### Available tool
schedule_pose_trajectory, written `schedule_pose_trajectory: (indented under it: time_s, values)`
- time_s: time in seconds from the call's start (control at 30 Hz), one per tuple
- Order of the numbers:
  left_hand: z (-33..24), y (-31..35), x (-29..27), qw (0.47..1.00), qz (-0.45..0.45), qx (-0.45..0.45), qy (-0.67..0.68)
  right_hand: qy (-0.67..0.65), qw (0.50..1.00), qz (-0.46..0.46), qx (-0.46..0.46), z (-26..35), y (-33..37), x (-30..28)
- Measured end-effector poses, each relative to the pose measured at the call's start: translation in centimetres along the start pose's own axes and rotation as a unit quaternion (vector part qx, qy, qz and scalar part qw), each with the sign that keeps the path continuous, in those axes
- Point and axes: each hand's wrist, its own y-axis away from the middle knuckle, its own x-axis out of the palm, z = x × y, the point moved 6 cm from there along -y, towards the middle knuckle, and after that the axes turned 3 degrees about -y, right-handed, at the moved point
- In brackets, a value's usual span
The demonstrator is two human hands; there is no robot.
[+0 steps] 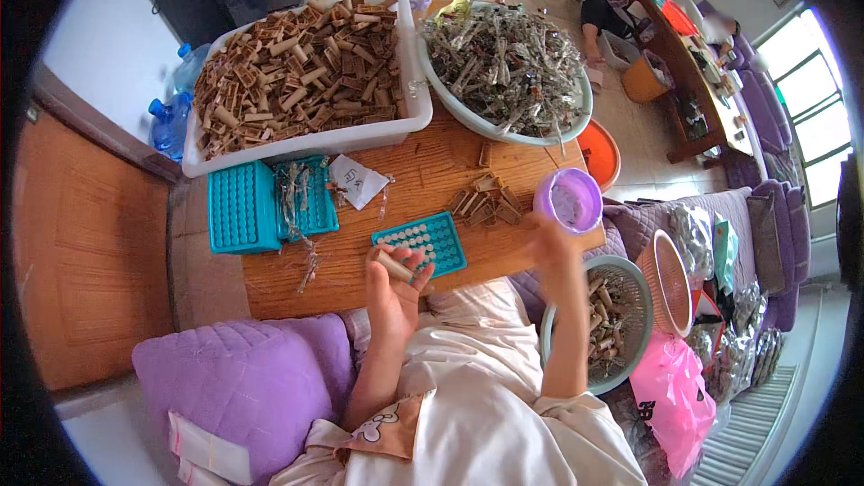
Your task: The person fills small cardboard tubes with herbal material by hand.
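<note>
Contents of purple cup (568,200) blurred

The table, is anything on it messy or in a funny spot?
Yes. A tangle of silvery strips lies across the teal trays and trails onto the wooden table, away from the full basin. A few brown blocks sit loose outside their white tub.

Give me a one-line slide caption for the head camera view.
Left hand holds a small tube; right hand lifts a purple cup over the wooden table.

small tan tube (394,267) held tilted; purple cup (568,201) raised upright.
</note>
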Motion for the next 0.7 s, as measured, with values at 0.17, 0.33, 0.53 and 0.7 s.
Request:
schedule_pose_trajectory:
  time_s: [0.17, 0.33, 0.53, 0.7]
  values:
    - [1.8, 0.8, 1.2, 0.992, 0.086, -0.070, -0.068, 0.238, 0.969, -0.071, 0.006, -5.7, -6.7, -6.7]
    - [2.8, 1.6, 0.7, 0.972, 0.144, -0.184, -0.016, 0.484, 0.865, 0.111, 0.073, -10.6, -9.4, -4.6]
    - [2.4, 2.2, 1.4, 0.916, 0.157, -0.343, 0.136, 0.464, 0.872, 0.156, 0.022, -12.9, -9.6, -3.3]
    - [1.7, 1.3, 1.9, 0.939, 0.173, -0.268, 0.127, 0.326, 0.942, -0.005, -0.074, -9.0, -8.9, -5.6]
